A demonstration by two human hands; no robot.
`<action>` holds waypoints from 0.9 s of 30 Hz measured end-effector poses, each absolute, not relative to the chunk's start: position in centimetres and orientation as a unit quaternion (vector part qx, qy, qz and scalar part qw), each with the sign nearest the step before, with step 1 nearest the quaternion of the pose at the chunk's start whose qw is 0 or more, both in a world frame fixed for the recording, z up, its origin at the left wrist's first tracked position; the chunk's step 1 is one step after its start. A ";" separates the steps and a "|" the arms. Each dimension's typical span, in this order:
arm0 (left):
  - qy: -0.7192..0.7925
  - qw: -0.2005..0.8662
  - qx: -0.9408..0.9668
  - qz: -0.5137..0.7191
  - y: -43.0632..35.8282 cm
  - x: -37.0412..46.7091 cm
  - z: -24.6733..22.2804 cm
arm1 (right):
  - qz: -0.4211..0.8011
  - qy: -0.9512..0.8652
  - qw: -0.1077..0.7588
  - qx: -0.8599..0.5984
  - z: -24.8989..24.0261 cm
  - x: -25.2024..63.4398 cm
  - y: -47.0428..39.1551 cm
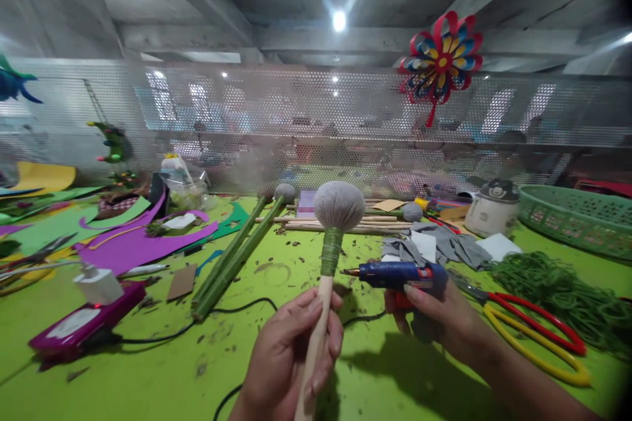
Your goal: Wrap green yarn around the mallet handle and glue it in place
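Note:
My left hand [296, 348] is wrapped round a wooden stick [316, 342] held nearly upright in front of me. A round grey cloth-covered head [340, 205] tops the stick, with green yarn [331, 250] wound round its neck. In my right hand [444, 316] is a blue hot glue gun [395, 274] with a red trigger. Its metal tip points left, close to the lower end of the green winding; whether it touches cannot be made out. Two green-wrapped sticks with similar heads [237, 256] lie on the table to the left.
Scissors with red and yellow handles [538, 335], green yarn [557, 296] and grey cloth scraps [444, 243] lie at right, near a green basket [567, 220]. Wooden sticks [320, 225] lie behind. At left are a purple power strip [89, 322], black cord [158, 341] and purple sheets [143, 243].

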State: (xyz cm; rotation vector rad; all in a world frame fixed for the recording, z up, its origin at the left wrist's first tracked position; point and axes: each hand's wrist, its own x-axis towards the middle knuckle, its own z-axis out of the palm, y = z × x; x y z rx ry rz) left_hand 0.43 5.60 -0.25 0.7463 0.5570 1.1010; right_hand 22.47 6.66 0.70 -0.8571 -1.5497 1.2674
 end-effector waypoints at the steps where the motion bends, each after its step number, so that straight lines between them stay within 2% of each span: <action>1: 0.256 0.749 0.345 0.504 5.6 0.5 -0.3 | 0.515 -0.631 0.468 -0.344 0.7 22.4 6.6; 12: 0.283 0.726 0.385 0.495 5.7 1.0 -0.7 | 0.414 -0.688 0.424 -0.419 0.4 21.6 6.2; 27: 0.258 0.755 0.344 0.496 5.9 0.7 -0.9 | 0.462 -0.663 0.433 -0.399 0.0 21.9 6.6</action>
